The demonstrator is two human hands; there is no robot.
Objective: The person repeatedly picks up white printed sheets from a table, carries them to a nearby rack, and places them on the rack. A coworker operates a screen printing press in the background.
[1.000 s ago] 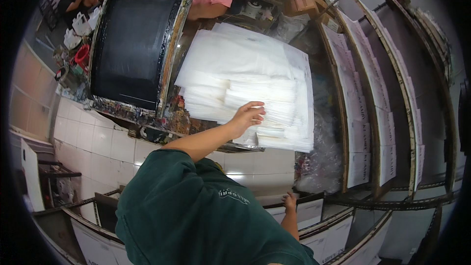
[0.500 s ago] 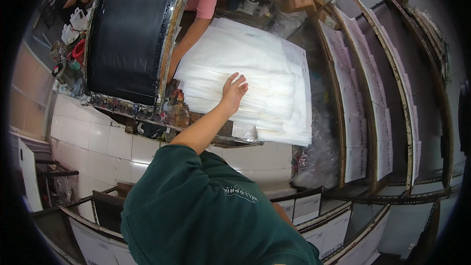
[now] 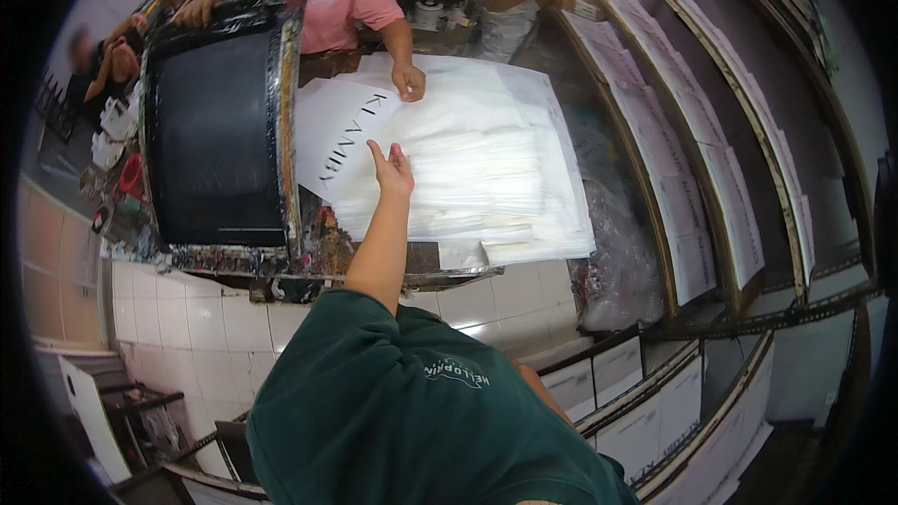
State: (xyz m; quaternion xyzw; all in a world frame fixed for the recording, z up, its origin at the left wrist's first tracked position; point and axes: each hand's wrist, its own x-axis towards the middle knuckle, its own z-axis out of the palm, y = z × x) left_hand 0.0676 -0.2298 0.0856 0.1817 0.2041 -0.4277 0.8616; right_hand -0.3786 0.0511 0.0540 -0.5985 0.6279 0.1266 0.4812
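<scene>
My left hand [image 3: 394,171] reaches out over the table with the palm turned up, thumb and fingers apart, holding nothing. Just beyond it is a white sheet [image 3: 323,126] with a line of dark lettering; whether my thumb touches it, I cannot tell. A co-worker's hand [image 3: 409,84] is at that sheet's far right corner. Beneath and to the right of my hand spreads a thick stack of white sheets [image 3: 477,159]. Of my right arm only a bit of skin [image 3: 540,391] shows beside my green shirt; that hand is out of view.
A dark printing screen [image 3: 220,136] in a stained frame stands tilted at left, the co-worker's other hand [image 3: 198,9] on its top edge. Drying racks [image 3: 697,145] with printed sheets line the right, and more racks [image 3: 645,411] stand lower right. Another person [image 3: 103,65] is at far left.
My left hand has moved left and turned palm up. The co-worker's arm has come out from behind the screen, and the lettered sheet now shows beside it. The view has shifted.
</scene>
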